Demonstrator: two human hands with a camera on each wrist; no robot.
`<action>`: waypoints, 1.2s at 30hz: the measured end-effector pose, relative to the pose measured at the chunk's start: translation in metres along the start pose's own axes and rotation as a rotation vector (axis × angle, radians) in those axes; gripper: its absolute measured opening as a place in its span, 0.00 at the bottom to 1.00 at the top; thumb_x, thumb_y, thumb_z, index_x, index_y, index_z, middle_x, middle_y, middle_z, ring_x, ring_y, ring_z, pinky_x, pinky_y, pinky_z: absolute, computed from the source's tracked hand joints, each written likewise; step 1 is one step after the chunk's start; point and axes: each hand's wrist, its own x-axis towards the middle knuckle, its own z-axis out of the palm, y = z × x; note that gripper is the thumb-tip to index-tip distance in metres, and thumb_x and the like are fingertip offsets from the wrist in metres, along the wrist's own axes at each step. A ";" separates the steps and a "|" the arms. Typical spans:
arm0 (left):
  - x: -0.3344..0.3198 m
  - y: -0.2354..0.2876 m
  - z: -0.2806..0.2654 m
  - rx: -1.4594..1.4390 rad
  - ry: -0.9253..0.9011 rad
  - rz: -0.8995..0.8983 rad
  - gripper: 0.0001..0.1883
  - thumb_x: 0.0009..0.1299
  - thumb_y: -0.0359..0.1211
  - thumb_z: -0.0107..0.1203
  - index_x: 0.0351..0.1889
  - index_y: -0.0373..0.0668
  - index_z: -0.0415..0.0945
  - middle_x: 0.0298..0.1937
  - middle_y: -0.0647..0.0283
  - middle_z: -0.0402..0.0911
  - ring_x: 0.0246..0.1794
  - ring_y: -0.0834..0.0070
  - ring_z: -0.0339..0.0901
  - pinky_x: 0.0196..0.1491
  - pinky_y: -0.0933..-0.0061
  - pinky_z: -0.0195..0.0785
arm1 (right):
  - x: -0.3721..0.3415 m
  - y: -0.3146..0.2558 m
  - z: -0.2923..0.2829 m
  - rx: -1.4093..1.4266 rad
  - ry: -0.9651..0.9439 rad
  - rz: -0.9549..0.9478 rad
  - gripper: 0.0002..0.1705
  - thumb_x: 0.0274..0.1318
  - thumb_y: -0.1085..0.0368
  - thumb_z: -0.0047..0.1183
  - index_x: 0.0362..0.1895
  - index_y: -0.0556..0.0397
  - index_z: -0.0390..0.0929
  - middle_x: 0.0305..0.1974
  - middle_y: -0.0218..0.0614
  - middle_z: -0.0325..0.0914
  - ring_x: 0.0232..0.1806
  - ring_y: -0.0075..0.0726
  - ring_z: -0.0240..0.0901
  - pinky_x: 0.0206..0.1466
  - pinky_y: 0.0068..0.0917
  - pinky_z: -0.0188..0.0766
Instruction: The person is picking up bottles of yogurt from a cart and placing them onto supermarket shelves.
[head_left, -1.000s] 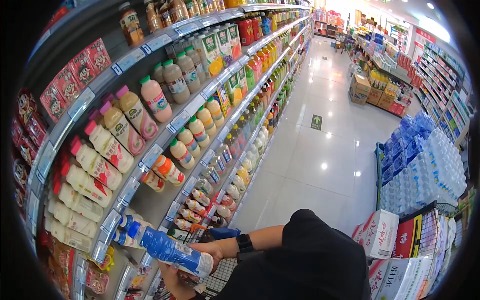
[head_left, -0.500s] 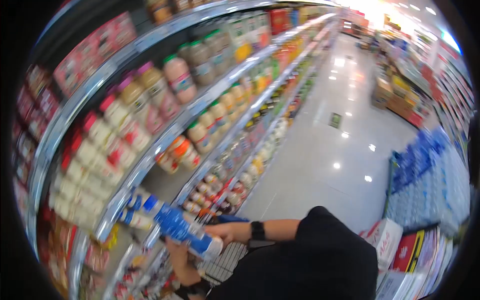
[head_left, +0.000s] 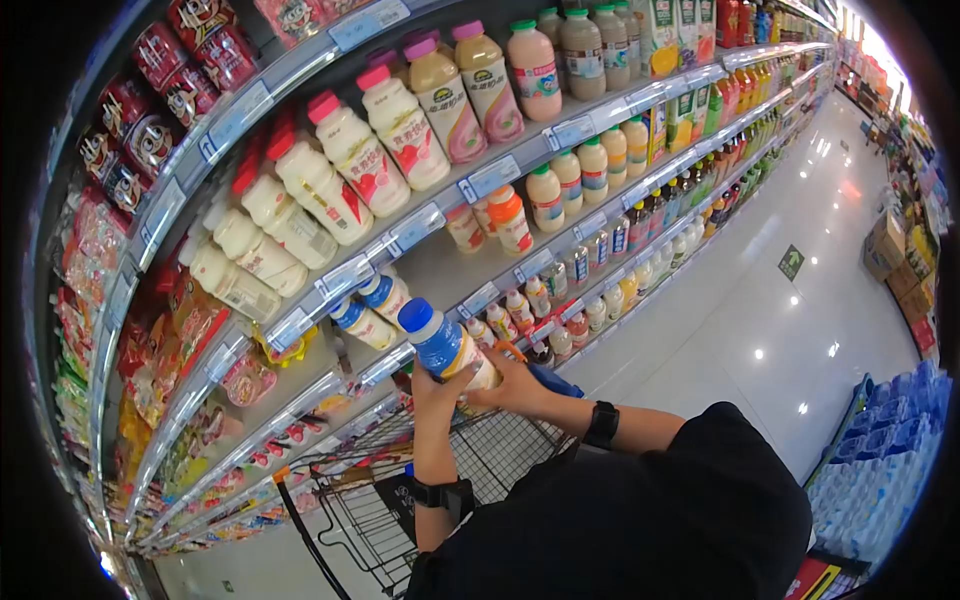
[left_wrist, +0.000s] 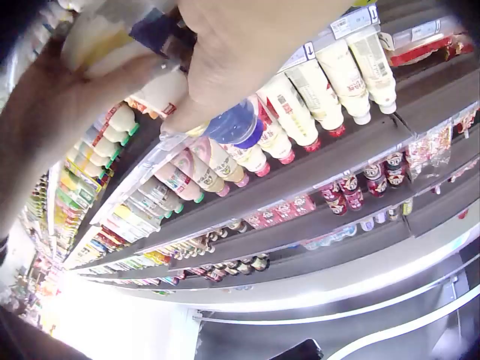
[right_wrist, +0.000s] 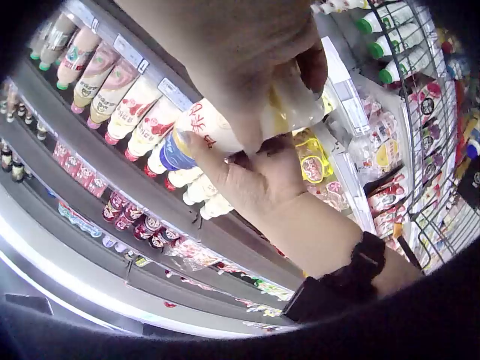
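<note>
A drink bottle (head_left: 450, 345) with a blue cap and a blue, white and yellow wrapper is held up in front of the shelves, its cap tipped towards the upper left. My left hand (head_left: 440, 395) grips it low on the near side. From the other side my right hand (head_left: 512, 383) holds its lower part, which the fingers partly hide. In the right wrist view, the left thumb lies along the bottle near its blue neck (right_wrist: 178, 152). Two similar blue-capped bottles (head_left: 365, 322) stand on the shelf just behind.
A wire shopping cart (head_left: 370, 500) stands below my hands. White yogurt-drink bottles with red caps (head_left: 345, 165) line the shelf above, with red cans (head_left: 185, 85) to their left. The tiled aisle (head_left: 710, 320) runs along the right, beside stacked water packs (head_left: 885, 470).
My view has swung left, bringing more of the shelves and the cart into sight. The bottle has turned from lying slanted to standing more upright, still held in both hands.
</note>
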 end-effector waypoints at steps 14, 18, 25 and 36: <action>0.014 0.005 0.011 0.577 -0.323 0.236 0.35 0.41 0.27 0.68 0.51 0.44 0.69 0.51 0.63 0.73 0.51 0.70 0.71 0.54 0.70 0.63 | 0.050 0.033 -0.045 -0.447 -0.130 -0.550 0.37 0.27 0.56 0.67 0.48 0.52 0.69 0.48 0.45 0.69 0.51 0.52 0.65 0.53 0.42 0.62; 0.039 0.003 0.013 0.619 -0.356 0.442 0.35 0.39 0.28 0.67 0.50 0.47 0.71 0.53 0.61 0.72 0.56 0.62 0.66 0.60 0.65 0.56 | 0.072 0.038 -0.049 -0.455 -0.027 -0.604 0.35 0.30 0.58 0.66 0.48 0.52 0.69 0.49 0.45 0.70 0.52 0.53 0.65 0.54 0.42 0.62; 0.091 -0.023 -0.002 0.658 -0.152 0.458 0.39 0.45 0.28 0.66 0.58 0.43 0.63 0.58 0.55 0.66 0.60 0.61 0.62 0.59 0.65 0.56 | 0.139 0.032 -0.044 -0.347 0.076 -0.599 0.31 0.36 0.65 0.61 0.50 0.52 0.67 0.51 0.45 0.69 0.52 0.53 0.66 0.53 0.39 0.65; 0.169 -0.103 -0.033 0.444 0.153 0.304 0.29 0.59 0.30 0.59 0.56 0.35 0.59 0.53 0.56 0.69 0.52 0.70 0.69 0.54 0.72 0.61 | 0.223 0.066 -0.020 -0.509 0.109 -0.264 0.38 0.32 0.59 0.63 0.52 0.53 0.64 0.39 0.51 0.75 0.42 0.57 0.72 0.44 0.41 0.70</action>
